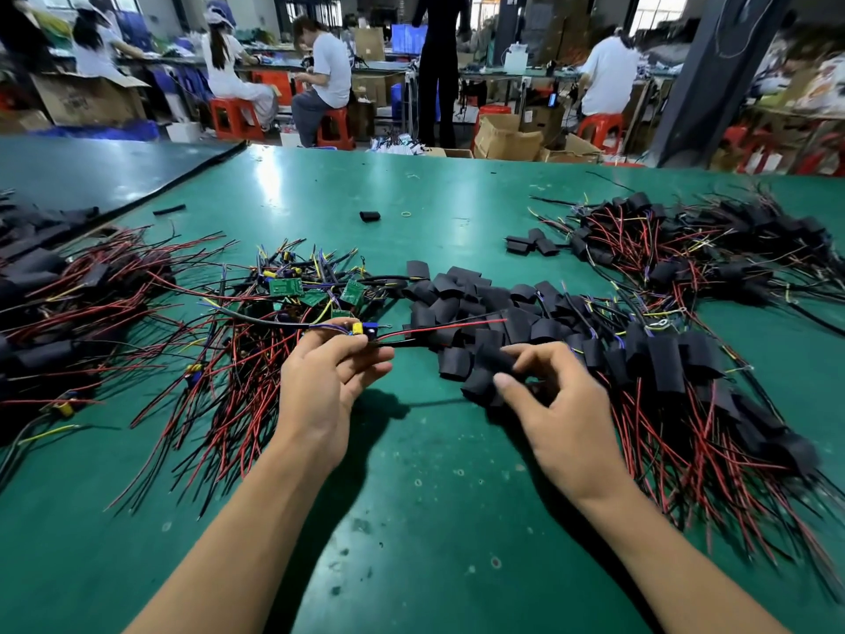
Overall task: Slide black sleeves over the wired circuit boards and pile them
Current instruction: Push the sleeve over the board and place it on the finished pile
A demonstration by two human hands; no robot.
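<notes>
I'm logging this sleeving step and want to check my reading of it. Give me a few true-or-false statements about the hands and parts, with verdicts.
1. The left hand holds a wired circuit board. True.
2. The right hand lies flat and empty on the table. False: its thumb and fingers pinch a black sleeve.
3. The held board already wears a sleeve. False: its blue part and wires are bare.
4. Uncovered green boards lie in the wire heap beyond the left hand. True.
5. A loose sleeve lies by itself farther back on the table. True.
</notes>
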